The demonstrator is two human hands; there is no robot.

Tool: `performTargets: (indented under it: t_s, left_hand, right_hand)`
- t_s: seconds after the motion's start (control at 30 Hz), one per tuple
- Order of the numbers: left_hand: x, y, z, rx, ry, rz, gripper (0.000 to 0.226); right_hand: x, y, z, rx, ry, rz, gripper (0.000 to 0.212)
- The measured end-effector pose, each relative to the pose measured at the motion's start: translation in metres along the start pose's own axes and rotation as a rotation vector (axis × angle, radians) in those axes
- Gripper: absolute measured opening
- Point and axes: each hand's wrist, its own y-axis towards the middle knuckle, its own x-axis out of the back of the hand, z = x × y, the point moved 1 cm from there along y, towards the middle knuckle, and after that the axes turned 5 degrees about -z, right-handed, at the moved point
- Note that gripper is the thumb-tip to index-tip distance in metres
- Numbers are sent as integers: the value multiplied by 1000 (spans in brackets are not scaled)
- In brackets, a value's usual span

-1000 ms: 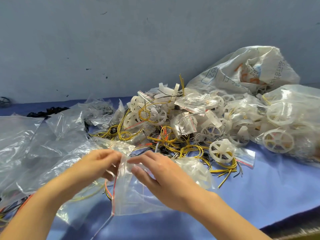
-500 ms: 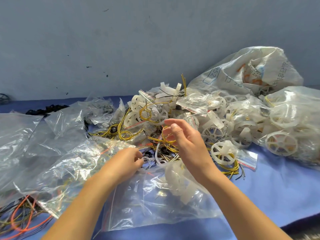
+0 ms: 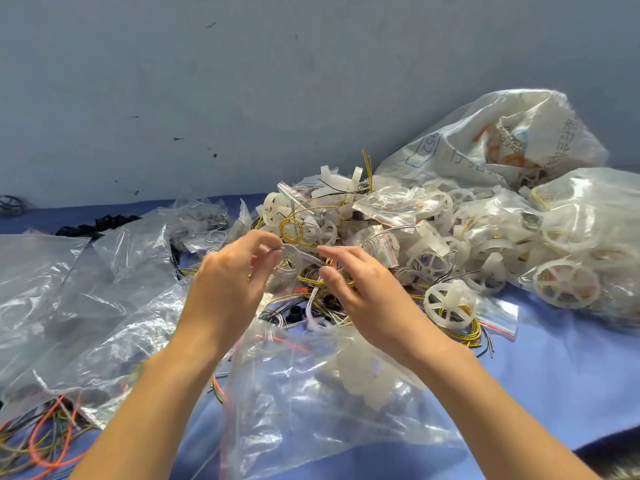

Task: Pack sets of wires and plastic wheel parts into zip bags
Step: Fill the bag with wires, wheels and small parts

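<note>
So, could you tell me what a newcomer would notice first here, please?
The tangled heap of white plastic wheels and yellow wires in the middle of the blue table draws the eye first, with the left hand and right hand raised in front of it. Behind it to the right slumps a big printed sack, and a clear zip bag of parts lies nearest, between the forearms.

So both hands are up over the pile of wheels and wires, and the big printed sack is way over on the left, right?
Not quite. The head view shows the printed sack on the far right, not the left. The rest holds: the left hand and the right hand are both up over the pile of wheels and wires.
</note>
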Motion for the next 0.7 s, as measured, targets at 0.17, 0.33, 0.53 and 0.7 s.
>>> performTargets:
  t_s: [0.17, 0.33, 0.53, 0.7]
  left_hand:
    - [2, -2, -13, -107, -30, -14, 17]
    - [-5, -9, -1, 55, -143, 225, 36]
    - [-1, -11, 3, 33, 23, 97, 16]
    - [21, -5, 10, 96, 267, 7, 22]
  right_hand:
    - [-3, -2, 6, 63, 54, 25, 28]
    - [3, -2, 4, -64, 277, -72, 23]
    - [11, -3, 0, -115, 241, -9, 25]
    - [33, 1, -9, -114, 84, 12, 32]
